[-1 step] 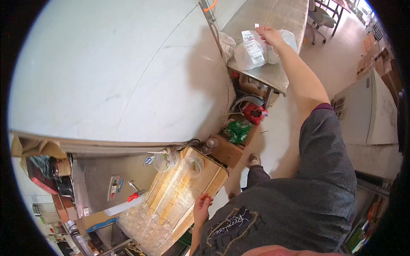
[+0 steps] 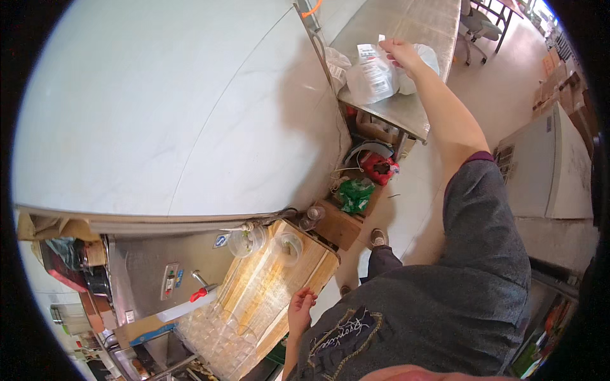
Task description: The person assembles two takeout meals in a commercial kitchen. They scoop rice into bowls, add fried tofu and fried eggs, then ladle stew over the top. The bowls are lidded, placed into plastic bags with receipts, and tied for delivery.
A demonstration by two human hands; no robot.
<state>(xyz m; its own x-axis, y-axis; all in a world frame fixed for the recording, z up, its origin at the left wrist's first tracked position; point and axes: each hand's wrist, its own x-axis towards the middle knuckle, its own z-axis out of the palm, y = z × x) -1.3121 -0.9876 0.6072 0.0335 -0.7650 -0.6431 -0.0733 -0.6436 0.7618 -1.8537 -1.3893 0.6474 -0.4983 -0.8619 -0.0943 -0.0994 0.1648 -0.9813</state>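
At the upper right, my right hand (image 2: 399, 52) is closed in a pinch over a translucent white plastic bag (image 2: 363, 84) standing on the metal table (image 2: 406, 19). A printed paper slip (image 2: 379, 77) lies against the bag's front. A small white tip pokes out above my fingers; I cannot make out whether it is paper or bag. Another whitish bag (image 2: 427, 58) sits partly behind my hand and wrist. Low in the view, my left hand (image 2: 301, 310) hangs beside the wooden board (image 2: 267, 298), fingers loosely bent and nothing visible in them.
Clear plastic tubs (image 2: 287, 249) stand on the board, with stacked clear cups or lids (image 2: 219, 333) at its near left. A white partition (image 2: 184, 114) fills the upper left. Below the table lie a green bag (image 2: 356, 195) and a red bag (image 2: 379, 167). A white appliance (image 2: 530, 165) stands right.
The paper slip on the bag has shifted slightly and its upper part now bends back. Both hands stay in nearly the same place.
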